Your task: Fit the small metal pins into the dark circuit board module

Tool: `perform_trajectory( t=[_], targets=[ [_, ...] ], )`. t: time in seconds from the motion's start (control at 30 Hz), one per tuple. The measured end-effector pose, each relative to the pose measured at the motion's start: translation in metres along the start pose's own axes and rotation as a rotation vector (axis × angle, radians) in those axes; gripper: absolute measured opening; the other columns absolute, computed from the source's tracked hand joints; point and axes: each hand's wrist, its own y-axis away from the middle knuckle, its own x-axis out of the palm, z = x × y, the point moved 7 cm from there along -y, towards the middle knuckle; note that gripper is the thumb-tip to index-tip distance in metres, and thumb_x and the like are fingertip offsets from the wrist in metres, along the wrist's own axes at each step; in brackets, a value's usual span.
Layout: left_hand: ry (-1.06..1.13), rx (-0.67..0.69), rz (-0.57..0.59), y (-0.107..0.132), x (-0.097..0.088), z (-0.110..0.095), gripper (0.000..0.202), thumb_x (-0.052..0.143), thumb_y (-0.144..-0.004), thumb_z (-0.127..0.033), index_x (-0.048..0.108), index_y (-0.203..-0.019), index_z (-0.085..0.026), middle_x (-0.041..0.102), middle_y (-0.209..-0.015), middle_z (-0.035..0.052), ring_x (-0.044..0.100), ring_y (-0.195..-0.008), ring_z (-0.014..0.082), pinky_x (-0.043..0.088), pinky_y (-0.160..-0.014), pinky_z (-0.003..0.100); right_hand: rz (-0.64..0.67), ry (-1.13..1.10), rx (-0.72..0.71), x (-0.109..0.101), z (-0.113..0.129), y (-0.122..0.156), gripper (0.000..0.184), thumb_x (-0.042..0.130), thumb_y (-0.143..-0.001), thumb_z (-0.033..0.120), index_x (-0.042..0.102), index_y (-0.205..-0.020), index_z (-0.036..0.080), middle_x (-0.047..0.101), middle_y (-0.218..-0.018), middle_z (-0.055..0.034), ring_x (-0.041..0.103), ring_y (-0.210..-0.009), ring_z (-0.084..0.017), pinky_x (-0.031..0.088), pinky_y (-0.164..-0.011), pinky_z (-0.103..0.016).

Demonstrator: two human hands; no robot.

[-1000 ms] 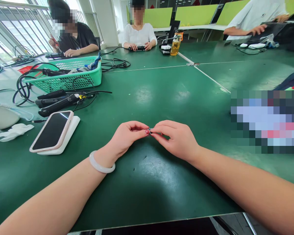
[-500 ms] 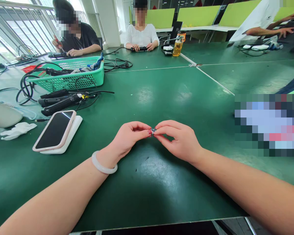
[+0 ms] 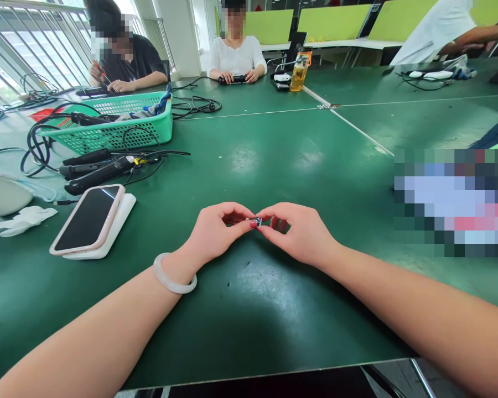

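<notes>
Just above the green table [image 3: 249, 320], my two hands meet fingertip to fingertip. Between them is a small, shiny silvery piece [image 3: 258, 220], mostly covered by fingers and too small to identify. Thumb and fingers of my left hand [image 3: 216, 229] are closed on its left side; a white bangle [image 3: 175, 276] circles that wrist. My right hand [image 3: 301, 232] pinches the same piece from the right between thumb and index finger, its other fingers curled behind.
A phone [image 3: 89, 218] lies on a white box to the left, near a crumpled tissue [image 3: 25, 221]. Behind are black handheld tools [image 3: 97, 174], cables and a green basket [image 3: 120, 130]. A bottle [image 3: 300, 72] stands farther back. People sit across the table; a blurred-out item lies right.
My right thumb and fingers have shifted their pinch on the small piece, showing a little more of it. The view has shifted slightly. A person at the far right has moved an arm.
</notes>
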Motion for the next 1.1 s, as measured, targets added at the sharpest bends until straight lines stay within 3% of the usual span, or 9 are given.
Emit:
perform_trajectory(
  t=[0.27, 1.1],
  targets=[
    [-0.163, 0.089, -0.049, 0.003, -0.002, -0.012, 0.017, 0.066, -0.073, -0.034, 0.071, -0.078, -0.019, 0.072, -0.079, 0.0027, 0.063, -0.071, 0.0156, 0.051, -0.07, 0.027, 0.013, 0.005, -0.001, 0.002, -0.001, 0.0, 0.013, 0.06, -0.079, 0.027, 0.067, -0.089, 0.022, 0.066, -0.076, 0.001, 0.057, -0.06, -0.01, 0.045, -0.06, -0.024],
    [0.332, -0.155, 0.006, 0.0, 0.006, 0.008, 0.024, 0.076, -0.064, -0.025, 0.07, -0.084, -0.014, 0.073, -0.084, 0.0056, 0.067, -0.081, 0.0186, 0.052, -0.083, 0.036, 0.001, 0.004, -0.018, 0.001, 0.004, 0.001, 0.012, 0.06, -0.079, 0.027, 0.067, -0.087, 0.021, 0.063, -0.071, 0.0013, 0.054, -0.058, -0.01, 0.042, -0.058, -0.023]
  ],
)
